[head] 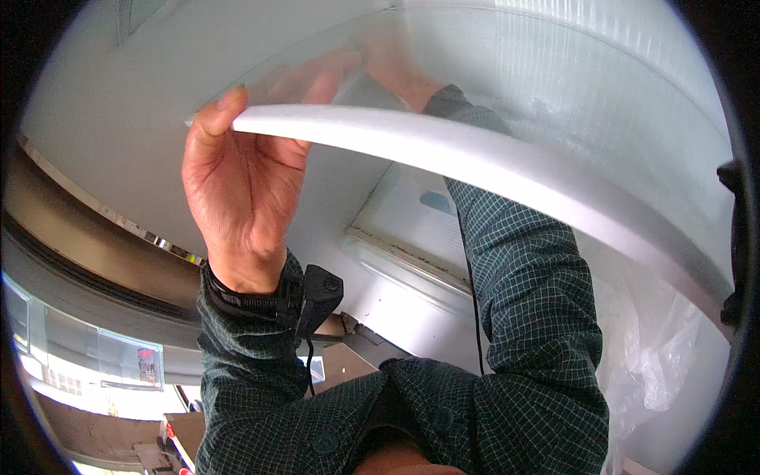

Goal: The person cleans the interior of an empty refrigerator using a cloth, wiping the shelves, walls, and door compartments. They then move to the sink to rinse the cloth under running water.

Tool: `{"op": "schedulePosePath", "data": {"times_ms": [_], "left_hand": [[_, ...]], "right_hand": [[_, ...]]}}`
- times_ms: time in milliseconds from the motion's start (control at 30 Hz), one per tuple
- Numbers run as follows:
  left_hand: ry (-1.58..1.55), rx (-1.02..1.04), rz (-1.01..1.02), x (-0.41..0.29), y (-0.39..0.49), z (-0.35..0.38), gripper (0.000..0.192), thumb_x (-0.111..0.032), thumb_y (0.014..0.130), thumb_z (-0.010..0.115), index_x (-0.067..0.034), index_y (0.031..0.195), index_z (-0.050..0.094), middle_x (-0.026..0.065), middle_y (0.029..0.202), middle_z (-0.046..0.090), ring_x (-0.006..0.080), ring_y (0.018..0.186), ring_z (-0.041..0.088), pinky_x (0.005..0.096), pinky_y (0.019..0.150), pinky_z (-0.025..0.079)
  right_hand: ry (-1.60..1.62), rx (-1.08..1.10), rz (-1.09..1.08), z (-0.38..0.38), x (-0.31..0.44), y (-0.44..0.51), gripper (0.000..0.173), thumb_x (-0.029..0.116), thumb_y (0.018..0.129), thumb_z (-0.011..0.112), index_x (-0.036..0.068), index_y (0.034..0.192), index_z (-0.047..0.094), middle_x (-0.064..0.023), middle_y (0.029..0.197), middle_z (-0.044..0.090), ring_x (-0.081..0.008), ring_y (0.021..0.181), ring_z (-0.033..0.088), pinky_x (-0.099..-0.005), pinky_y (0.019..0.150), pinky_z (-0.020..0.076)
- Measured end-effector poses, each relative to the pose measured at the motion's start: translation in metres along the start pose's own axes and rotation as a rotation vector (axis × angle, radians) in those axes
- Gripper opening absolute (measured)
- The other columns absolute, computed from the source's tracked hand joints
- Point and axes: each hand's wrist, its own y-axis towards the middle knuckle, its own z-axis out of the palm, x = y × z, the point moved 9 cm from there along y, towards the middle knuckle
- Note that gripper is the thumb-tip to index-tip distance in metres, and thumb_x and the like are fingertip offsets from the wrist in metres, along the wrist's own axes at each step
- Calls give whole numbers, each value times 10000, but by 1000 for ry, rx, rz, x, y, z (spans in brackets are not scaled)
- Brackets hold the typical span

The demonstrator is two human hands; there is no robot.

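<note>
A clear glass shelf [475,77] with a white front trim [380,127] spans the view inside what looks like a refrigerator. My left hand [243,184] grips the trim's left end, thumb over the top and fingers underneath. Those fingers show blurred through the glass. My right arm passes below the trim, and my right hand [395,65] is seen only through the glass, under or behind the shelf. Its fingers are too hazy to tell whether they hold anything. Beneath the shelf lies a translucent panel [427,208] with a bluish patch and a dirty-looking lower edge.
A pale inner wall [119,124] rises at the left, beside a dark ribbed strip [89,282]. Crumpled clear plastic [659,368] hangs at the right. A black device [320,294] with a cable is strapped to my left wrist. Another cable runs along my right arm.
</note>
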Motion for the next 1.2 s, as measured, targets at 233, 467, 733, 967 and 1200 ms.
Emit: {"op": "schedulePosePath", "data": {"times_ms": [233, 467, 733, 967, 1200], "left_hand": [[-47, 23, -31, 3, 1, 8, 162, -102, 862, 615, 54, 879, 577, 311, 1150, 568, 504, 1162, 503, 557, 1008, 455], [-119, 119, -59, -3, -1, -5, 185, -95, 849, 625, 74, 907, 574, 342, 1195, 528, 523, 1190, 463, 546, 992, 476], [-76, 140, -13, 1, -2, 13, 207, -76, 838, 616, 114, 899, 560, 357, 1233, 486, 513, 1196, 463, 533, 1002, 474], [-11, 83, -2, 4, 2, -3, 150, -71, 838, 613, 78, 844, 594, 345, 1218, 509, 505, 1182, 484, 528, 998, 478], [7, 57, -3, 9, -6, 6, 193, -86, 844, 612, 102, 876, 584, 370, 1257, 473, 525, 1213, 438, 536, 1020, 450]], "right_hand": [[147, -96, -69, -26, 16, -24, 181, 2, 769, 579, 17, 942, 634, -173, 975, 626, -310, 978, 578, -434, 871, 436], [395, 49, -108, -35, 97, -41, 202, 9, 785, 586, 20, 982, 629, -162, 1012, 624, -279, 1004, 575, -409, 885, 438], [1110, 257, -410, -74, 231, -69, 228, 18, 803, 594, 23, 1029, 625, -149, 1054, 622, -243, 1034, 572, -380, 902, 441], [519, 272, 34, -11, 100, -60, 343, 315, 863, 635, 85, 1116, 602, -157, 1125, 573, -288, 1078, 547, -434, 918, 448], [-198, -77, 31, -45, -13, -48, 334, 110, 860, 562, 47, 1187, 547, -217, 1251, 491, -368, 1213, 433, -487, 1004, 354]]}}
